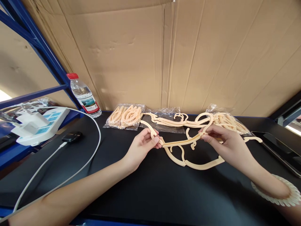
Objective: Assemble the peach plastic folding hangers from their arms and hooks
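Note:
Between my two hands is a cream plastic folding clothes hanger, lifted above the black tabletop. My left hand pinches it near a joint, and a curved hook-like piece sticks up and left past the fingers. At the other end my right hand grips it between thumb and fingers, with a loop-shaped part rising above. Another cream hanger lies partly unfolded on the table just below; its right end is hidden by my right hand. Behind are several hangers lying on a clear plastic bag.
Clear bags of folded hangers stand at the back, one left and one right. A water bottle, a power strip, a white cable and a small black case are left. A dark tablet-like device lies right. Cardboard walls the back.

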{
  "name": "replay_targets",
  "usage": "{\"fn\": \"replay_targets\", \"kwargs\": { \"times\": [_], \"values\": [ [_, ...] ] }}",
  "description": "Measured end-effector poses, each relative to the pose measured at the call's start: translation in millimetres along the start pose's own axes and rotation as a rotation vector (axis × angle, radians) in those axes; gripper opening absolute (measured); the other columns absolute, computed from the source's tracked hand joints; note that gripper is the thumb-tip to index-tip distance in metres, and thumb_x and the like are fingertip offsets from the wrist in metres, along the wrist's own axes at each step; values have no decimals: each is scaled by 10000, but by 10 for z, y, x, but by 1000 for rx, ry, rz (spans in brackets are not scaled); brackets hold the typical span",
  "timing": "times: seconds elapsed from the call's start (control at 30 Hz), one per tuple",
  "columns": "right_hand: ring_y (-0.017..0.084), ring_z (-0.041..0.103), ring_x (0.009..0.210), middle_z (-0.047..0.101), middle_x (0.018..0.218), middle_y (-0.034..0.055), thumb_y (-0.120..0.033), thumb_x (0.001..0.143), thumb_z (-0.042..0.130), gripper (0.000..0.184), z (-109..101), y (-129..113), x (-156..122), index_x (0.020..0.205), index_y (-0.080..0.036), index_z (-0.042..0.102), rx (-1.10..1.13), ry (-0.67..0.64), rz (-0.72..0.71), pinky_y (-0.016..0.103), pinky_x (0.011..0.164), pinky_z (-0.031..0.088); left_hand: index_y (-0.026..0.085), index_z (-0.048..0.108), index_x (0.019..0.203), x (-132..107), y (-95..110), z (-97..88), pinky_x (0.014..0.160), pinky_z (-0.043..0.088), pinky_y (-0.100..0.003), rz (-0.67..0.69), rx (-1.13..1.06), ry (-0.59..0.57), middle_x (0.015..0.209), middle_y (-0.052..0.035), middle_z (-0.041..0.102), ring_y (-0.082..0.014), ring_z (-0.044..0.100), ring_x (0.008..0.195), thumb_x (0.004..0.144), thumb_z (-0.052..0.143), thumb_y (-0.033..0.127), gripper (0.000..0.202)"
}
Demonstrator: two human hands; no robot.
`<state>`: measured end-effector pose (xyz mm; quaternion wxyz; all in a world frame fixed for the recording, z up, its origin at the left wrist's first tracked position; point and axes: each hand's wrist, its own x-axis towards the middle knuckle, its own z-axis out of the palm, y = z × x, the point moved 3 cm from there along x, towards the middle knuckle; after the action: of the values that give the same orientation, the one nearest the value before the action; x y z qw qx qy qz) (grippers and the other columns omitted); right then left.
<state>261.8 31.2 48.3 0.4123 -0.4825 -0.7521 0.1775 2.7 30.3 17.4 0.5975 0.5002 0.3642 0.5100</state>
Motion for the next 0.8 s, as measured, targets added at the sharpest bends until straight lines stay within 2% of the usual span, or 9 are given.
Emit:
{"fn": "replay_targets", "kwargs": {
  "times": [0.2, 0.33, 0.47, 0.57, 0.8],
  "values": [
    [165, 610, 677, 656, 739, 7, -324, 872, 598, 159, -24, 0, -8, 752, -219, 602, 18, 77, -3, 279, 657, 498, 148, 647, 941, 32, -1, -2, 737, 464, -233, -41, -60, -58, 789, 1, 628, -93, 575, 721, 750, 791, 201, 245],
    [166, 631, 736, 682, 812, 10, -309, 882, 597, 137, -25, -3, -24, 776, -225, 615, 27, 100, -31, 275, 697, 510, 136, 659, 878, 37, -25, 0, 740, 468, -217, -119, -122, -144, 767, -5, 614, -86, 561, 720, 753, 795, 232, 208],
    [166, 628, 725, 678, 815, 4, -292, 883, 599, 105, -31, -28, -45, 803, -232, 631, 24, 136, -53, 280, 697, 524, 146, 608, 806, 11, -17, 33, 827, 512, -308, -171, -170, -231, 839, -24, 602, -144, 610, 840, 804, 748, 272, 189],
    [176, 627, 728, 676, 818, 10, -293, 881, 601, 96, -33, -44, -57, 814, -234, 636, 28, 153, -50, 296, 699, 534, 162, 559, 829, -12, 4, 66, 842, 523, -357, -178, -162, -287, 939, -41, 602, -192, 646, 917, 844, 703, 288, 193],
    [171, 633, 765, 684, 853, 13, -280, 885, 606, 94, -20, -37, -58, 810, -231, 636, 68, 139, -50, 283, 716, 537, 181, 476, 863, -17, -6, 79, 724, 520, -293, -162, -143, -364, 988, -40, 616, -137, 661, 751, 858, 686, 252, 221]
  ]
}}
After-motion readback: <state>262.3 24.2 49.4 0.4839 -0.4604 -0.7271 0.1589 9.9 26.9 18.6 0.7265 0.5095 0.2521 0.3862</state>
